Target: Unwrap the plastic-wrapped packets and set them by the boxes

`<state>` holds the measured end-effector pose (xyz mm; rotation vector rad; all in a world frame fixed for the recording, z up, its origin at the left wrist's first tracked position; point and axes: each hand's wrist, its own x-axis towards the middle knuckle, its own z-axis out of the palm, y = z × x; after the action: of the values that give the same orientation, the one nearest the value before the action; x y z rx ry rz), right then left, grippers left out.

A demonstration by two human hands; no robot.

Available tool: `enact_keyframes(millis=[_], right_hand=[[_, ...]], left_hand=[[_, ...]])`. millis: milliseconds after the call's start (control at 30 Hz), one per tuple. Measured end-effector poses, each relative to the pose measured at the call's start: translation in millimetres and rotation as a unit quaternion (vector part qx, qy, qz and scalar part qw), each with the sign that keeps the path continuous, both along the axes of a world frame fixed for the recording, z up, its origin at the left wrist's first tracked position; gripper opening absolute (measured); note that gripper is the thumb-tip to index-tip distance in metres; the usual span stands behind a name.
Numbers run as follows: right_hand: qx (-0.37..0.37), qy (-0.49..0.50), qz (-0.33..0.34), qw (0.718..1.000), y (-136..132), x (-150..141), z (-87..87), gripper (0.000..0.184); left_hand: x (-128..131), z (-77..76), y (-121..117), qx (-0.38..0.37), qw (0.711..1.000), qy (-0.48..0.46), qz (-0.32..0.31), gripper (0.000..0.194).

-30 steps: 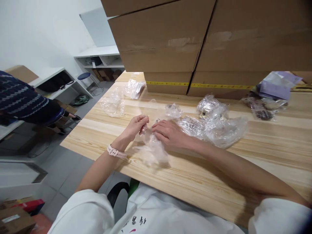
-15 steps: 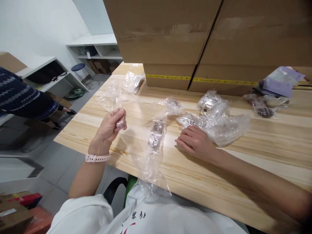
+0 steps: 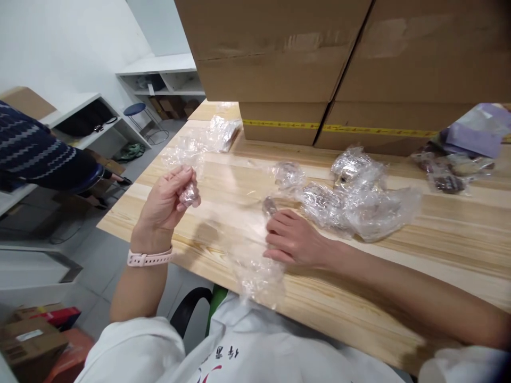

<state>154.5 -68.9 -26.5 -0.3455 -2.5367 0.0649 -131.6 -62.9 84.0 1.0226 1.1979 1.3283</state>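
Note:
My left hand [image 3: 165, 199], with a pink band at the wrist, is raised over the table's left part. Its fingers are closed on a small bunch of crumpled clear plastic [image 3: 187, 196]. My right hand [image 3: 293, 236] is curled over a clear plastic bag [image 3: 259, 279] that reaches the table's front edge. A dark brown object [image 3: 270, 206] inside the bag shows just beyond the fingers; the rest is hidden by the hand. Right behind lie a round wrapped item [image 3: 288, 174] and several more plastic-wrapped pieces [image 3: 353, 197].
Large cardboard boxes [image 3: 287, 53] with yellow tape stand along the back of the wooden table [image 3: 359, 276]. More clear plastic [image 3: 221, 133] lies at the far left. Dark items in packets [image 3: 447, 178] sit at the right. A seated person [image 3: 34, 151] is off to the left.
My right hand has moved left from bare table onto the plastic bag and closed over it. My left hand has shifted slightly left, still pinching the crumpled plastic.

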Motion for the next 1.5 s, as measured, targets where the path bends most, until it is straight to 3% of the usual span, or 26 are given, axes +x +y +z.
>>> enact_keyframes(millis=[100,200,267,333,367,433,500,567,633,767,833,900,967,1067,1133,1200,1267,1367,1500], right_hand=[[-0.032,0.010,-0.056,0.998,-10.2,42.6,-1.9,0.032],[-0.050,0.009,-0.134,0.990,-16.9,65.0,1.6,0.029],[-0.054,0.018,-0.160,0.985,-20.0,65.9,7.0,0.026],[-0.074,0.014,-0.148,0.986,-23.4,57.8,13.5,0.017],[-0.086,0.001,-0.135,0.987,-25.3,51.6,16.5,0.016],[-0.104,-0.044,-0.119,0.987,-29.4,38.2,20.3,0.025],[-0.118,-0.081,-0.125,0.982,-32.7,28.1,20.1,0.026],[-0.146,-0.082,-0.137,0.976,-34.4,26.4,16.4,0.017],[-0.186,-0.046,-0.143,0.971,-34.6,35.9,11.1,0.024],[-0.217,0.019,-0.242,0.945,-36.0,79.9,8.8,0.024],[-0.180,-0.005,-0.325,0.928,-38.7,98.5,16.5,0.023],[-0.130,-0.019,-0.360,0.924,-41.4,102.2,29.3,0.024],[-0.120,0.002,-0.304,0.945,-41.8,87.6,42.1,0.023],[-0.181,-0.015,-0.106,0.978,-34.3,47.2,47.1,0.018],[-0.200,-0.066,-0.027,0.977,-23.6,25.5,37.0,0.033],[-0.194,-0.111,-0.032,0.974,-10.9,16.6,21.2,0.058],[-0.178,-0.140,-0.075,0.971,-0.9,19.0,8.3,0.068],[-0.152,-0.177,-0.107,0.967,2.0,29.0,4.0,0.059],[-0.137,-0.202,-0.093,0.965,-10.4,31.1,11.4,0.050]], left_hand=[[-22.0,-14.8,3.5,-0.020,0.999,0.030,0.015,0.020],[-43.5,-30.2,9.2,-0.021,0.985,0.161,0.063,0.021],[-51.0,-35.5,8.7,0.031,0.934,0.323,0.150,0.012],[-46.5,-35.1,1.1,0.120,0.847,0.467,0.222,0.026],[-38.9,-33.3,-5.3,0.164,0.814,0.509,0.225,0.034],[-14.4,-30.5,-21.6,0.234,0.801,0.533,0.136,0.035],[15.6,-33.1,-38.1,0.269,0.809,0.520,-0.047,0.026],[40.4,-43.4,-50.5,0.269,0.777,0.515,-0.240,0.020],[51.4,-58.6,-57.6,0.245,0.737,0.521,-0.354,0.016],[33.6,-79.9,-59.0,0.181,0.710,0.577,-0.361,0.026],[21.4,-80.0,-55.9,0.152,0.700,0.610,-0.339,0.033],[18.7,-76.6,-50.6,0.152,0.709,0.614,-0.311,0.032],[26.8,-75.7,-42.3,0.181,0.728,0.582,-0.314,0.032],[44.8,-87.3,-25.0,0.214,0.718,0.529,-0.398,0.082],[49.6,-101.5,-14.1,0.206,0.696,0.530,-0.438,0.108],[46.0,-114.1,-7.4,0.193,0.688,0.540,-0.444,0.126],[37.7,-120.3,-5.8,0.177,0.690,0.547,-0.438,0.136],[28.4,-117.2,-8.7,0.138,0.690,0.555,-0.444,0.136],[30.1,-109.1,-9.5,0.108,0.680,0.564,-0.456,0.133]])
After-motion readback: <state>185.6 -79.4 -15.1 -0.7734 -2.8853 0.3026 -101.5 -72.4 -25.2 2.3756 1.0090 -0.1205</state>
